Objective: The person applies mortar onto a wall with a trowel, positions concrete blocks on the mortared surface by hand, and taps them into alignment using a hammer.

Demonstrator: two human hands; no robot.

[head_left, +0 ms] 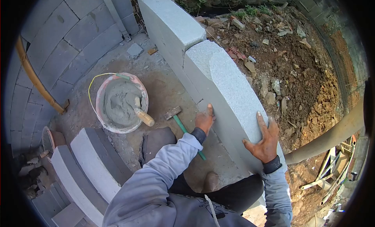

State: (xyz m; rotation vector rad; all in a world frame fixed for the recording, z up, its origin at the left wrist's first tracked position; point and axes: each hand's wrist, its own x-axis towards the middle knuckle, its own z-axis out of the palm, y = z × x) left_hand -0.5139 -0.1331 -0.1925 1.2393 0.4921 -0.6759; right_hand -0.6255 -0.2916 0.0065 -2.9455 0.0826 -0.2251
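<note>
My left hand [204,119] touches the inner side face of a light grey block [230,90] in a low wall, its index finger extended. On the same block's top face and outer edge rests my right hand [265,138], fingers spread. Another block [172,19] adjoins it farther along the wall. A hammer [181,125] with a green handle lies on the floor beside my left forearm. Left of it stands a bucket [144,90] of wet grey mortar [119,104], with a wooden-handled trowel [145,117] resting in it.
Loose blocks [91,156] lie at the lower left near another bucket [48,139]. A block wall [70,35] with a leaning wooden pole [35,80] rises at the left. Beyond the low wall are soil and rubble [289,70], a thick pole [328,139] and pipes [330,176].
</note>
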